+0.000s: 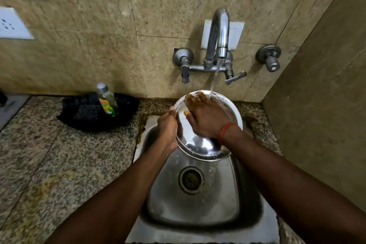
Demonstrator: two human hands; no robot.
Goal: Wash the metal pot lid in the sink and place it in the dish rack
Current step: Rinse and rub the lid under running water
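Observation:
A round shiny metal pot lid point(200, 145) is held tilted over the back of the steel sink point(198, 210). My left hand point(167, 130) grips the lid's left rim. Fingers spread, my right hand point(206, 119) lies flat on the lid's upper face, a red thread around its wrist. From the wall tap point(218, 39) a stream of water point(214, 78) runs down onto the lid's far edge, just past my right fingertips. No dish rack is in view.
A black tray point(79, 117) on the granite counter point(49, 164) left of the sink holds a scrub pad point(88, 112) and a dish soap bottle point(107, 99). The sink drain point(191, 179) is uncovered. Tiled walls close in behind and on the right.

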